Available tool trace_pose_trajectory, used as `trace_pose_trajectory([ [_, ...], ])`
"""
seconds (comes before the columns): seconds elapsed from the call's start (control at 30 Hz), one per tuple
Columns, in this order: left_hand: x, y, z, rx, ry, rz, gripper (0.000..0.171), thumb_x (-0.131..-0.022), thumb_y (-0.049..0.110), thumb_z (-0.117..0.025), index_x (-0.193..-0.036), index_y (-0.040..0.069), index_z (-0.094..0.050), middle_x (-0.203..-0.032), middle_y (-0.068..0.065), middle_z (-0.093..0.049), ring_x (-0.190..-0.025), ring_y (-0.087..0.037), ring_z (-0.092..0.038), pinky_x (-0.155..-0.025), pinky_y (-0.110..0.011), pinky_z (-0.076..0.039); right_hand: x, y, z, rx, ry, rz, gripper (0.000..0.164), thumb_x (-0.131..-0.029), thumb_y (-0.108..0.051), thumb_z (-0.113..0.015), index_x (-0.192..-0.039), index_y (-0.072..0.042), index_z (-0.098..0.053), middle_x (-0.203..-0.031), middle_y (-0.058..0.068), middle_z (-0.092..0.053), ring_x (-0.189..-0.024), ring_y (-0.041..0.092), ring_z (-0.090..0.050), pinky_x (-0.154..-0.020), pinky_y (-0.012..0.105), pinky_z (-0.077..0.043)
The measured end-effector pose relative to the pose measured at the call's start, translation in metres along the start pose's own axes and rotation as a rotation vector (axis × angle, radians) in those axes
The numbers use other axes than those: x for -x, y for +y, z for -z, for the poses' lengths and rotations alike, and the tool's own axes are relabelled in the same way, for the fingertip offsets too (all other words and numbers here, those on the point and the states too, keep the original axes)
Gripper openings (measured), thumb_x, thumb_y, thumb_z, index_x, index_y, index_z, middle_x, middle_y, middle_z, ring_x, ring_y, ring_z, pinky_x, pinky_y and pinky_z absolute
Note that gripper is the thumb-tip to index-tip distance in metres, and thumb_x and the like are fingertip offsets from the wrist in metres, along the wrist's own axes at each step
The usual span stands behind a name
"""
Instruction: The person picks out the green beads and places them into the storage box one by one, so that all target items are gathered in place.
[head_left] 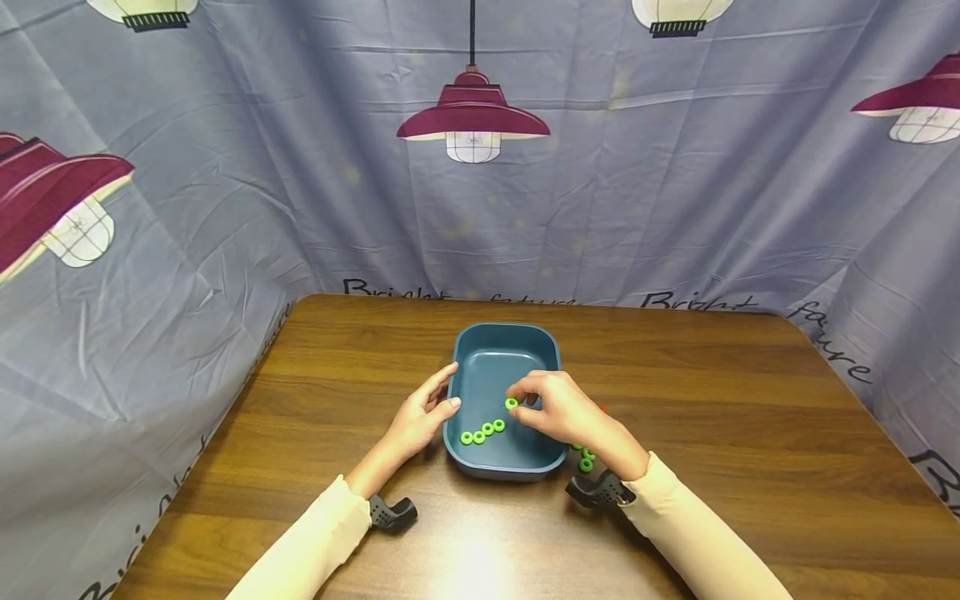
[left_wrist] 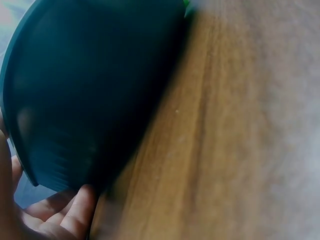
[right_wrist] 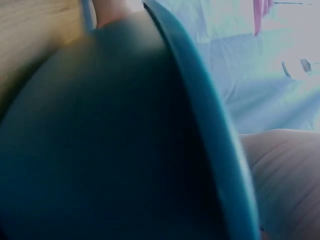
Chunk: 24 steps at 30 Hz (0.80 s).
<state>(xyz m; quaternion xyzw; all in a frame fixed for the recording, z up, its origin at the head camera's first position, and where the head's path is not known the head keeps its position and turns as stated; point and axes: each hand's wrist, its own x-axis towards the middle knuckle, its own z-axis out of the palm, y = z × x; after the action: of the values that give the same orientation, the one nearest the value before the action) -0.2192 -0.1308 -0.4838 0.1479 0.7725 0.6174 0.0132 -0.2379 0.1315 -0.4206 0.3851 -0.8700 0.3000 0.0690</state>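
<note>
A blue rectangular tub (head_left: 504, 472) stands on the table in the head view. At its left side my left hand (head_left: 417, 421) grips the wall, thumb over the rim and fingers along the outside; in the left wrist view the fingers (left_wrist: 80, 210) lie against the outer wall. My right hand (head_left: 557, 407) is over the tub's right part, pinching a small green ring (head_left: 512, 403) between thumb and fingers. Several like green rings (head_left: 488, 429) lie in a slanting line on the tub floor. The tub's outer wall (right_wrist: 110, 130) fills much of the right wrist view and hides the ring there.
On the table right of the tub, partly under my right forearm, lie several more green rings (head_left: 586, 464) and a small red thing (head_left: 603, 407). The brown wooden table (head_left: 712, 400) reaches back to a grey-blue curtain (head_left: 525, 225) printed with lamps.
</note>
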Motion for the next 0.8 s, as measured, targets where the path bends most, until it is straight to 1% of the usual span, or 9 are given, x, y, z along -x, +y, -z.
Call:
trace_pose_trajectory([
  [0.13,-0.003,-0.001,0.000,0.000,0.007,0.016,0.061,-0.099,0.010,-0.060,-0.156,0.009,-0.039,-0.149,-0.029,-0.051,-0.137,-0.043,-0.053,-0.112,-0.054,-0.045,-0.003,-0.004,-0.005,0.016,-0.056,-0.009,0.015,-0.082,-0.010,-0.079,-0.097,-0.008,-0.079,-0.087,0.000,-0.074,-0.077,0.014,-0.067,-0.071,0.029,-0.058],
  [0.23,-0.004,-0.001,0.000,0.000,0.011,0.016,0.061,-0.099,0.009,-0.060,-0.156,0.008,-0.039,-0.148,-0.029,-0.052,-0.137,-0.043,-0.053,-0.112,-0.052,-0.046,-0.005,-0.005,-0.010,0.044,-0.090,0.007,0.013,-0.082,-0.010,-0.079,-0.095,-0.009,-0.079,-0.084,-0.002,-0.073,-0.075,0.012,-0.066,-0.069,0.022,-0.054],
  [0.3,-0.005,-0.001,0.000,0.002,0.014,0.018,0.060,-0.099,0.009,-0.060,-0.156,0.008,-0.040,-0.148,-0.029,-0.053,-0.136,-0.042,-0.054,-0.112,-0.051,-0.046,-0.006,-0.008,-0.011,0.061,-0.113,0.002,0.013,-0.081,-0.011,-0.079,-0.094,-0.009,-0.079,-0.081,-0.003,-0.072,-0.075,0.011,-0.065,-0.068,0.020,-0.052],
  [0.5,-0.007,-0.003,-0.002,0.007,0.018,0.020,0.059,-0.099,0.008,-0.060,-0.156,0.008,-0.041,-0.148,-0.028,-0.053,-0.137,-0.042,-0.053,-0.113,-0.051,-0.045,-0.010,-0.012,-0.014,0.091,-0.157,-0.018,0.009,-0.080,-0.012,-0.080,-0.089,-0.011,-0.077,-0.078,-0.005,-0.070,-0.072,0.009,-0.062,-0.066,0.019,-0.048],
  [0.63,-0.009,-0.003,-0.002,0.014,0.010,0.012,0.060,-0.100,0.010,-0.060,-0.156,0.007,-0.040,-0.148,-0.030,-0.052,-0.138,-0.043,-0.052,-0.113,-0.052,-0.044,-0.012,-0.014,-0.017,0.079,-0.210,-0.031,0.008,-0.080,-0.012,-0.081,-0.087,-0.011,-0.076,-0.074,-0.006,-0.067,-0.069,0.007,-0.058,-0.064,0.018,-0.046],
  [0.8,-0.010,-0.002,-0.002,0.009,0.008,0.008,0.060,-0.100,0.009,-0.059,-0.156,0.007,-0.039,-0.148,-0.030,-0.052,-0.138,-0.043,-0.052,-0.114,-0.054,-0.044,-0.013,-0.014,-0.022,0.112,-0.271,-0.046,0.008,-0.079,-0.012,-0.083,-0.084,-0.012,-0.077,-0.070,-0.008,-0.064,-0.067,0.002,-0.053,-0.062,0.018,-0.044],
])
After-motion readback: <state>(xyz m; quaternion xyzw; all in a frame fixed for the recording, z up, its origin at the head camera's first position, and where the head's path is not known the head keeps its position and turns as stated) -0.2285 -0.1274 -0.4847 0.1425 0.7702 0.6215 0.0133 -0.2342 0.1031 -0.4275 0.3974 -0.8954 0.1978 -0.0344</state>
